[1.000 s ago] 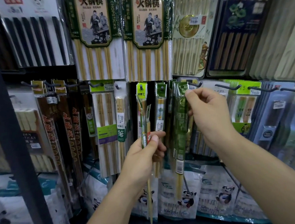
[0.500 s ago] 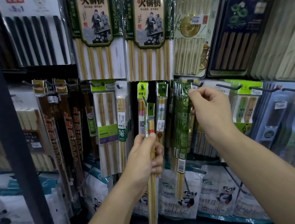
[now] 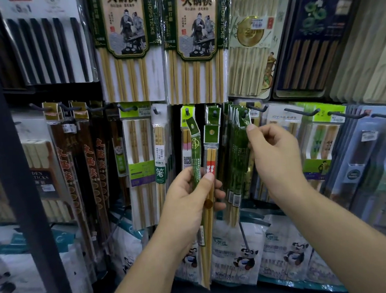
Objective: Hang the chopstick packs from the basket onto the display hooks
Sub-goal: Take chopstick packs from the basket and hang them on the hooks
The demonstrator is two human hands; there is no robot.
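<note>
Left hand point(image 3: 189, 199) is closed round two loose chopstick packs, held upright in front of the middle hooks. A green-sleeved pack point(image 3: 196, 160) is pressed under the thumb, and a red-banded pack point(image 3: 211, 154) is touching it on the right. Their lower ends hang below the hand.

Right hand point(image 3: 276, 156) is pinched, thumb and forefinger, on the top edge of a bunch of green packs point(image 3: 236, 156) hung on a display hook point(image 3: 246, 112); the other fingers are curled. Whether the frontmost pack's hole is fully seated on that hook cannot be told (header partly covered by the fingertip).

Large hotpot-chopstick packs point(image 3: 124, 47) are hung on the row above. Panda-printed bags point(image 3: 244, 258) are stacked below, and a dark upright post point(image 3: 10, 160) is seen at far left.
</note>
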